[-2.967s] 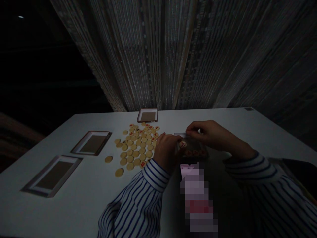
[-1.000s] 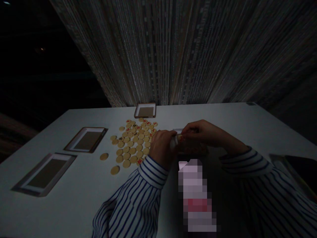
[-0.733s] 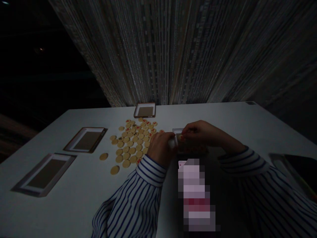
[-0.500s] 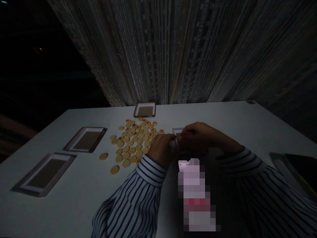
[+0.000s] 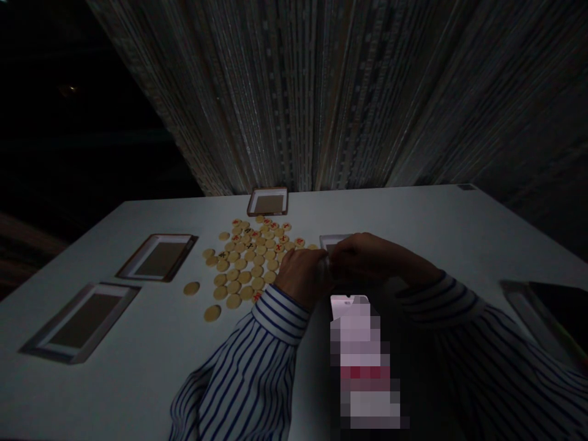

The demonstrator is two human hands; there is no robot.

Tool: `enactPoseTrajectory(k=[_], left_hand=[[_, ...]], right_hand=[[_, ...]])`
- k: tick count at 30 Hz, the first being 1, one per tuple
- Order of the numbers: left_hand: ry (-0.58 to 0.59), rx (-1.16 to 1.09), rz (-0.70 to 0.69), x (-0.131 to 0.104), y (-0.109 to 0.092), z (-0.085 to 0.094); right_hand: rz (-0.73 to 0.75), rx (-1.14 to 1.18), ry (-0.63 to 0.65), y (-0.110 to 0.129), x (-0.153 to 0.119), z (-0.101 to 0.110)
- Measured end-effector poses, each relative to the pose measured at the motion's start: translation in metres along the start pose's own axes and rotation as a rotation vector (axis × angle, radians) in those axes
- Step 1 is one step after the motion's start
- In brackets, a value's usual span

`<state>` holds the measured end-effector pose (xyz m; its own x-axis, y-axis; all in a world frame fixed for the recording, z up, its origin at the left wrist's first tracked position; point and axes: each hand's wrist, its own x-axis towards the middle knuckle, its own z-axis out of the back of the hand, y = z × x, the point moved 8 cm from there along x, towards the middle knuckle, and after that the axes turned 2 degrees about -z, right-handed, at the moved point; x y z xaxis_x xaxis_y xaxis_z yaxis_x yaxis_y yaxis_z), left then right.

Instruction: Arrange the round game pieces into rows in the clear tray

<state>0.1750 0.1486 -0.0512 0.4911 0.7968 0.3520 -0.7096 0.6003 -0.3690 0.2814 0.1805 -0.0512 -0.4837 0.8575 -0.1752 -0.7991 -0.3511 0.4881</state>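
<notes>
left hand (image 5: 302,277) back upward, left forearm (image 5: 250,370) slanting forward and inward, right hand (image 5: 374,257) just beside it, fingers bent downward, fingertips lost in shadow, right forearm (image 5: 473,337) angled in from lower right

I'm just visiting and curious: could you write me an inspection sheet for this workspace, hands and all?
Surface: white table, dimly lit.
Job's things: round pieces scattered, some marked red or black; corner tray at the hands, mostly hidden.
Clutter: far tray, two trays on the left, pixelated screen between the sleeves, dark object at right.
Hands: left hand and right hand close together; grip too dark to tell.
Cables: nothing seen.
Surroundings: striped curtain behind the table.
</notes>
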Motion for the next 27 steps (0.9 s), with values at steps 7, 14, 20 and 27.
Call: enactPoseTrajectory(k=[7, 14, 20, 27], left_hand=[[0.026, 0.012, 0.019, 0.001, -0.003, -0.002], [0.033, 0.003, 0.023, 0.002, -0.008, -0.003], [0.037, -0.007, 0.05, 0.002, -0.001, -0.009], [0.043, -0.03, 0.061, 0.002, -0.001, -0.01]], right_hand=[[0.039, -0.045, 0.024, 0.007, -0.001, -0.003], [0.082, -0.089, 0.044, 0.005, 0.0, -0.01], [0.111, -0.122, 0.082, 0.012, -0.002, -0.01], [0.142, -0.089, 0.08, 0.017, -0.004, -0.009]])
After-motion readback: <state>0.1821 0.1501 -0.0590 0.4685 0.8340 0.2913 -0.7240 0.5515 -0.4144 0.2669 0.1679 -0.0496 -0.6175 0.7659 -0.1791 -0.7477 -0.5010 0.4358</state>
